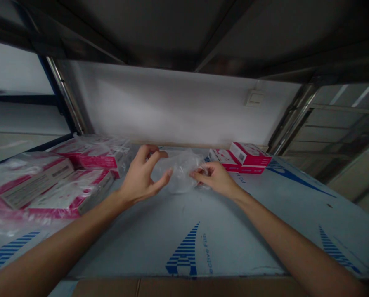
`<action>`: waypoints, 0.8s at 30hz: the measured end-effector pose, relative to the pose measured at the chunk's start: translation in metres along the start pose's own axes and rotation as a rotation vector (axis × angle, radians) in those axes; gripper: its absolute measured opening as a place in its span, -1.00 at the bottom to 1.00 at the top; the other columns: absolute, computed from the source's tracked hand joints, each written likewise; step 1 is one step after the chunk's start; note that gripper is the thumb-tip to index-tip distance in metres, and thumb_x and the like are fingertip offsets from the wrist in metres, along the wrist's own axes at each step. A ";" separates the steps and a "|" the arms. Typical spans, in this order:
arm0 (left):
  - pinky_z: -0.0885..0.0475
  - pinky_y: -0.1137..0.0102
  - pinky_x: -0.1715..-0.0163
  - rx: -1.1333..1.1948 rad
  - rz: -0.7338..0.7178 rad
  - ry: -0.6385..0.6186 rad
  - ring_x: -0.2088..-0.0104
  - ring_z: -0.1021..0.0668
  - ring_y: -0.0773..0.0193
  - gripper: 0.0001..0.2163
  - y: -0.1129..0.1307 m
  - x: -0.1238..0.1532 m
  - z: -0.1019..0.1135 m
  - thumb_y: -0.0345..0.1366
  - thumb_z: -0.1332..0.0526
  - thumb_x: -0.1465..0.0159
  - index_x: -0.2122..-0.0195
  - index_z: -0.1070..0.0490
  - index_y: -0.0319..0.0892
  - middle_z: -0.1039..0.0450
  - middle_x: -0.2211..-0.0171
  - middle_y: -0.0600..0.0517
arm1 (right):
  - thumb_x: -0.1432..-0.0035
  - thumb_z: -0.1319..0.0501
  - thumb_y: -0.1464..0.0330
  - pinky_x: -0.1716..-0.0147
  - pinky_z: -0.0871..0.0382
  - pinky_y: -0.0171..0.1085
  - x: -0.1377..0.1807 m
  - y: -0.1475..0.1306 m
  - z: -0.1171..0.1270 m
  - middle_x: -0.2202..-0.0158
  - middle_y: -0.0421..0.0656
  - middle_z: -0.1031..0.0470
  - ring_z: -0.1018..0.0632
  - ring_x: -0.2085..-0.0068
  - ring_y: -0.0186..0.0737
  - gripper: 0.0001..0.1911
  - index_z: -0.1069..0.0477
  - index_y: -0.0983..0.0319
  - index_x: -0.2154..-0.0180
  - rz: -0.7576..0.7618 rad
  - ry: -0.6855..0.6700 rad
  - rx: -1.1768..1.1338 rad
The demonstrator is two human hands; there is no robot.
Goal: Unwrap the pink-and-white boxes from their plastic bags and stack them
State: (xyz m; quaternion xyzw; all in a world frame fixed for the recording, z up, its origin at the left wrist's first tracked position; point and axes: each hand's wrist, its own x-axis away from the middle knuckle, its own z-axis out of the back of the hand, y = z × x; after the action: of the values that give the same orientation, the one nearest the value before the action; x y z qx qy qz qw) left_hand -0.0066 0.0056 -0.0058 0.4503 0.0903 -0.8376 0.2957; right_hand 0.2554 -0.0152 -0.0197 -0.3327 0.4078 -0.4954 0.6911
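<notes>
R hand [218, 177] pinching clear bag [182, 173], ctr frame — L hand [143, 175] at its left edge, fingers apart — light pinch best, prob. tears easily.

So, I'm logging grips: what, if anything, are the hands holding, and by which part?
The right hand pinches the crumpled clear plastic by its right edge; the left hand, open beside it, appears to hold nothing.

Film-covered shelf [240, 243]; plastic-wrapped pink-and-white boxes [68, 189] along its left edge; stacked boxes [249, 156] in matching colours near its far right corner.
</notes>
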 end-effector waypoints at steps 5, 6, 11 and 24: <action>-0.48 0.21 0.17 0.051 -0.066 -0.103 0.19 -0.50 0.12 -0.60 0.018 0.002 -0.003 -0.04 -0.30 -0.25 0.00 -0.35 -0.16 -0.44 0.18 -0.07 | 0.04 -0.43 0.08 0.54 -0.36 -0.29 0.003 -0.006 -0.009 0.53 -0.21 -0.54 -0.51 0.54 -0.30 -0.67 -0.52 0.20 0.45 0.005 0.105 -0.042; -0.48 0.24 0.19 0.064 -0.043 -0.100 0.22 -0.51 0.15 -0.59 0.020 0.003 -0.004 -0.04 -0.31 -0.24 0.00 -0.34 -0.16 -0.45 0.21 -0.05 | 0.04 -0.44 0.09 0.53 -0.37 -0.29 0.004 -0.007 -0.012 0.53 -0.21 -0.55 -0.52 0.53 -0.30 -0.68 -0.53 0.20 0.44 0.016 0.105 -0.046; -0.45 0.42 0.33 0.124 0.102 -0.032 0.42 -0.50 0.35 -0.72 0.017 0.002 -0.006 -0.31 -0.22 -0.30 -0.02 -0.31 -0.13 -0.46 0.36 0.11 | 0.01 -0.43 0.10 0.45 -0.46 -0.26 0.007 -0.013 -0.016 0.49 -0.24 -0.56 -0.57 0.49 -0.30 -0.70 -0.54 0.18 0.37 0.085 0.049 -0.173; -0.46 0.38 0.37 0.047 0.480 0.136 0.45 -0.54 0.28 -0.89 -0.042 -0.007 -0.008 -0.37 -0.22 -0.14 0.29 -0.39 -0.11 -0.41 0.44 0.10 | -0.02 -0.42 0.20 0.47 -0.26 -0.27 0.018 -0.036 0.030 0.53 -0.25 -0.45 -0.42 0.46 -0.34 -0.78 -0.50 0.16 0.52 0.313 0.028 -0.097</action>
State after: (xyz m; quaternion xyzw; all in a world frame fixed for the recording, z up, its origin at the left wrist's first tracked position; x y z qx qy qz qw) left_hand -0.0227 0.0460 -0.0095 0.5208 -0.0191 -0.7131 0.4690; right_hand 0.2699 -0.0410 0.0205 -0.2911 0.4876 -0.3658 0.7374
